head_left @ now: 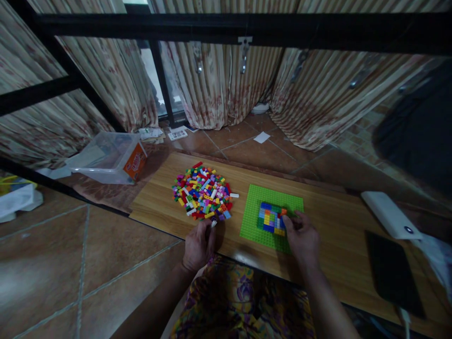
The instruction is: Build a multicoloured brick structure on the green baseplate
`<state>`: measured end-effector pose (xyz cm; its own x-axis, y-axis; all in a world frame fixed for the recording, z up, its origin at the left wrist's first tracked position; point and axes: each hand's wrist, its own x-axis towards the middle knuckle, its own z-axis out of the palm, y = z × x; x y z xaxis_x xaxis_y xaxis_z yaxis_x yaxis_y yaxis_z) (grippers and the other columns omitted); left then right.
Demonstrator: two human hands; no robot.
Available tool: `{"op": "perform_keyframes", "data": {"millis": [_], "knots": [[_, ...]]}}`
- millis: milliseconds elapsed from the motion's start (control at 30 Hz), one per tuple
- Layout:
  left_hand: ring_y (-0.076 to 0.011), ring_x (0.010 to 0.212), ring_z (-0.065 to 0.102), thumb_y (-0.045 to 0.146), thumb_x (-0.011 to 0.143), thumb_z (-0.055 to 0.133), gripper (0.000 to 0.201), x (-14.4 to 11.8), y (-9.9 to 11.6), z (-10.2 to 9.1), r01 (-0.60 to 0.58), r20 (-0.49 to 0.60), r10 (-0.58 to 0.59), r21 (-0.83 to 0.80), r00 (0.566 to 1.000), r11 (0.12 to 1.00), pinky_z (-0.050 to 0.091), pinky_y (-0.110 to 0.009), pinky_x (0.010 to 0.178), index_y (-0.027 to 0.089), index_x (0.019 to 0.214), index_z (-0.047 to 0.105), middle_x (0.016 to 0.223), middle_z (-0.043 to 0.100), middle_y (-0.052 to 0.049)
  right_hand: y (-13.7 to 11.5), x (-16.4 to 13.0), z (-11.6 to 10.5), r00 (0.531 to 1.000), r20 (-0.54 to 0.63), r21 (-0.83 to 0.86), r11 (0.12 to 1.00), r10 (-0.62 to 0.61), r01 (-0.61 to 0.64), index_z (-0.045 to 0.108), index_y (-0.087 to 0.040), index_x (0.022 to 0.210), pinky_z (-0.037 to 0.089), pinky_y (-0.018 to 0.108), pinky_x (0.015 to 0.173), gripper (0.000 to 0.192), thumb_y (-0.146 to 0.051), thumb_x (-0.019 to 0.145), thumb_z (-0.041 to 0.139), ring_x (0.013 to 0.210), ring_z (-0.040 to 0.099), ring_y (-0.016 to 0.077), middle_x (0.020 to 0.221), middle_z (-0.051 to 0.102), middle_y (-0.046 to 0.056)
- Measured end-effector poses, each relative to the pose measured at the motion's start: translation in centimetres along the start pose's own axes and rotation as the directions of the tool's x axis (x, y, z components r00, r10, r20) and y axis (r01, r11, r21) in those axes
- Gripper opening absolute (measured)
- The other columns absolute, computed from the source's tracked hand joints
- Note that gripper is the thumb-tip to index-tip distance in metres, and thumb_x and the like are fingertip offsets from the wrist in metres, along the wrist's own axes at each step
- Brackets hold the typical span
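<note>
A bright green baseplate (249,214) lies on a wooden board, and a low block of multicoloured toy bricks (269,220) sits on its middle. My right hand (302,235) reaches over the plate's right side, its fingertips closed at a small orange brick (283,212) on the block's upper right corner. The fingers partly cover that side of the block. Left of the plate is a loose heap of mixed toy bricks (205,192). At the heap's near edge, my left hand (198,244) pinches a small white brick (213,222), partly hidden by the fingers.
The wooden board (158,197) carries a white device (390,214) and a black tablet-like slab (393,273) with a cable at the right. A clear plastic box (106,160) with an orange label stands beyond its left end. Dark metal bars (226,23) cross in front of striped curtains.
</note>
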<state>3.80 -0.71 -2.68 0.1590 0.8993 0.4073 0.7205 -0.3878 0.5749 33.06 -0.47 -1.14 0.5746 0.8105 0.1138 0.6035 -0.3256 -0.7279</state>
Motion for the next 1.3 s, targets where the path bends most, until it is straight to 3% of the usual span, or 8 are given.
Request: {"op": "perform_keyframes", "data": {"millis": [433,667,967,1067,1167,1300], "knots": [[-0.0129,0.065,0.062,0.026,0.093,0.046,0.014,0.2,0.2,0.1,-0.023,-0.035,0.025,0.058,0.999,0.998,0.048,-0.022,0.061,0.019,0.104,0.049,0.077,0.063,-0.002,0.0,-0.3,0.7,1.0,-0.001,-0.014,1.0,-0.015,0.015,0.063,-0.009,0.114,0.047,0.035,0.066,0.069,-0.067,0.081,0.046,0.071,0.063,0.0237,0.086,0.069,0.015],[-0.0137,0.066,0.063,0.03,0.093,0.045,0.015,0.1,0.1,0.2,0.011,-0.005,-0.011,0.078,1.0,0.997,0.049,-0.023,0.061,0.019,0.103,0.05,0.076,0.063,-0.002,-0.1,0.1,0.7,0.995,0.075,-0.047,0.997,-0.061,0.065,0.065,-0.011,0.11,0.047,0.037,0.074,0.057,-0.057,0.085,0.042,0.078,0.063,0.025,0.094,0.07,0.016],[-0.0153,0.073,0.066,0.029,0.093,0.045,0.015,0.2,0.0,0.1,0.026,0.002,-0.026,0.004,1.0,1.0,0.05,-0.024,0.065,0.02,0.104,0.052,0.082,0.066,-0.003,0.0,0.7,0.4,0.987,0.159,-0.044,0.999,-0.008,0.015,0.064,-0.011,0.112,0.048,0.038,0.076,0.058,-0.057,0.084,0.042,0.081,0.064,0.0254,0.095,0.07,0.015],[-0.0156,0.072,0.066,0.029,0.093,0.044,0.015,0.2,0.1,0.0,0.036,0.001,-0.036,-0.011,0.999,0.999,0.05,-0.025,0.066,0.02,0.102,0.053,0.08,0.066,-0.002,0.1,0.9,-0.2,0.981,0.193,-0.042,0.998,-0.032,0.041,0.065,-0.015,0.109,0.047,0.037,0.077,0.056,-0.056,0.089,0.033,0.084,0.064,0.0245,0.095,0.07,0.013],[-0.016,0.071,0.065,0.031,0.093,0.044,0.016,0.2,0.0,0.0,0.069,-0.001,-0.069,-0.007,0.998,0.998,0.049,-0.026,0.065,0.021,0.1,0.054,0.079,0.065,-0.002,0.5,1.2,-0.6,0.979,0.2,-0.017,0.999,-0.043,0.047,0.067,-0.017,0.104,0.047,0.038,0.079,0.058,-0.056,0.092,0.026,0.083,0.064,0.0239,0.09,0.07,0.011],[-0.0153,0.07,0.065,0.031,0.093,0.046,0.016,0.4,0.7,0.0,0.099,-0.006,-0.099,-0.047,0.995,0.994,0.049,-0.025,0.063,0.02,0.098,0.055,0.079,0.066,-0.002,1.2,1.2,-0.8,0.979,0.19,0.083,0.995,-0.067,0.052,0.068,-0.019,0.107,0.047,0.04,0.085,0.055,-0.059,0.089,0.033,0.087,0.064,0.0238,0.094,0.071,0.01]]}}
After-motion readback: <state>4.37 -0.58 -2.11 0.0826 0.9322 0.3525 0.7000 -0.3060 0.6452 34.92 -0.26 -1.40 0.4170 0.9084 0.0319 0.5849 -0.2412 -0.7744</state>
